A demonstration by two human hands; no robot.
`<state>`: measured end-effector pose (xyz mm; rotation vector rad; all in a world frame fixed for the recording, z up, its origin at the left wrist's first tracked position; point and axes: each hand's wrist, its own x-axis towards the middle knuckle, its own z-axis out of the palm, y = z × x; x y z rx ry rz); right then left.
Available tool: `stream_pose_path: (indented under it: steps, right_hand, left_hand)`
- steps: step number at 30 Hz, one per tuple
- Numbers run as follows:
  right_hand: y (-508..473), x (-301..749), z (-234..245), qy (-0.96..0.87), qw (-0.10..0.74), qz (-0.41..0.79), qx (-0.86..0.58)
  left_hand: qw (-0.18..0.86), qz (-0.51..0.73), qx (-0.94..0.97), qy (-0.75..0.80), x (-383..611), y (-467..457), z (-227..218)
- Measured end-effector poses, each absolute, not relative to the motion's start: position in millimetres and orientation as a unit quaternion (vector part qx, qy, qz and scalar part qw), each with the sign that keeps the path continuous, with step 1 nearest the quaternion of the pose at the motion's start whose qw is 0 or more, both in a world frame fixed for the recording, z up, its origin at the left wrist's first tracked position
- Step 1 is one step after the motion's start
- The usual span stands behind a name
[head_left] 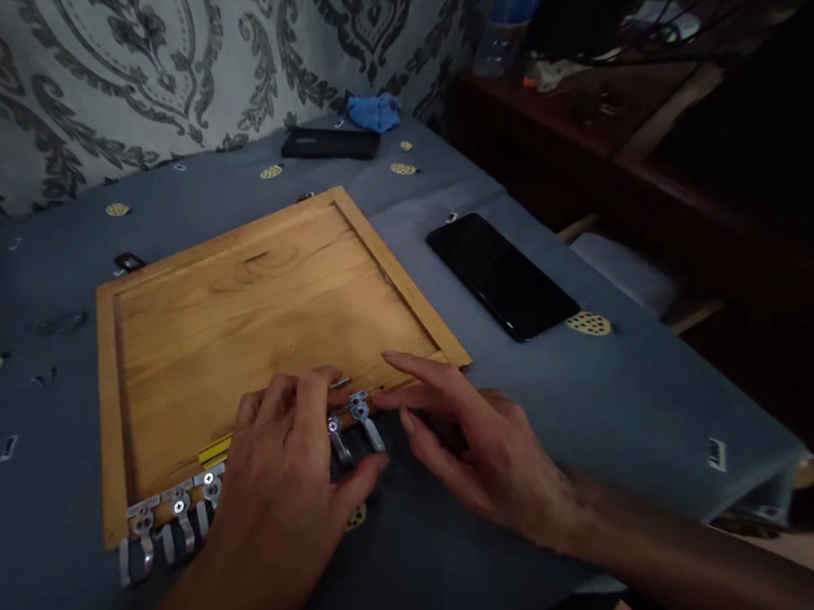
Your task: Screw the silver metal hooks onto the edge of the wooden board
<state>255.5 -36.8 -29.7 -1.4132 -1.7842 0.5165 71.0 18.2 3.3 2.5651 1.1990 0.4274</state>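
Note:
A square wooden panel with a raised frame [263,310] lies on the cloth-covered table. Along its near edge runs a row of metal double hooks, among them one at the left end [142,524] and one near the middle [363,417]. My left hand [290,473] rests over this edge, fingers bent on the wood and thumb stretched apart; it covers part of the row. Under it shows a yellow strip [216,451], and a thin metal tip [340,383] pokes out past the fingers. My right hand [471,437] is open, index fingertip beside the middle hook.
A black phone [503,274] lies right of the panel. Farther back are a dark case [330,144] and a crumpled blue cloth [375,112]. Beyond the table's right edge stands dark red furniture [580,134] with a bottle [510,18] and cables.

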Motion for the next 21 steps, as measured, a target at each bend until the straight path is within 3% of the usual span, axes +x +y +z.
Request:
stream_pose_path:
  steps: [21]
  right_hand:
    - [-35.9,256.8,-28.4,-0.738,0.361,0.236,-0.52]
  left_hand:
    - [0.142,0.123,0.888,0.42,72.2,19.3,4.2]
